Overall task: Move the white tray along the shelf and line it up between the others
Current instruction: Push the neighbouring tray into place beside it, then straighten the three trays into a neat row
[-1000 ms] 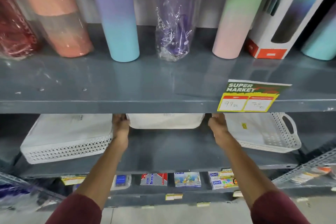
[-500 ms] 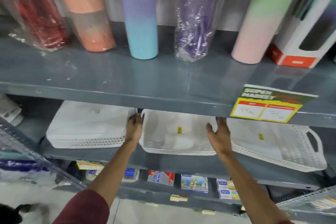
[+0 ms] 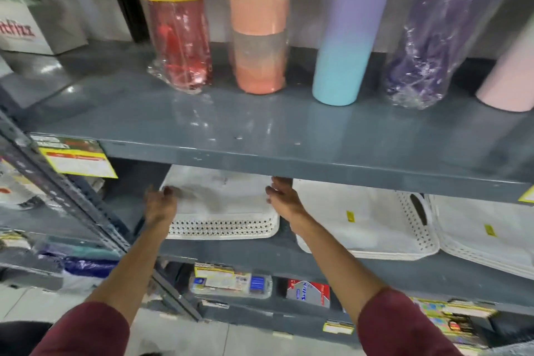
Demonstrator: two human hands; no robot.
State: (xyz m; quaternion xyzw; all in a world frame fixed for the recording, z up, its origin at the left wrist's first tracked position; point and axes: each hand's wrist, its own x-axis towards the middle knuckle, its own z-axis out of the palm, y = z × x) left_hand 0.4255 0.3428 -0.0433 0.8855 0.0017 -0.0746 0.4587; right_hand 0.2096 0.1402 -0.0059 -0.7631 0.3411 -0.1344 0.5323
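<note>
Three lots of white perforated trays lie on the middle shelf. A left stack of trays sits under the upper shelf edge. My left hand, blurred, grips its left end, and my right hand grips its right end. A single white tray with a yellow sticker lies to the right of my right wrist, between the left stack and a third white tray at the far right. The trays' back parts are hidden by the upper shelf.
The upper shelf carries tall bottles: red and yellow, peach, blue-lilac and wrapped purple. A slanted metal upright crosses at the left. Packaged goods fill the shelf below.
Both hands have left the middle tray and moved left onto the ends of the left stack. The view has swung left; the middle tray now rests between the other two.
</note>
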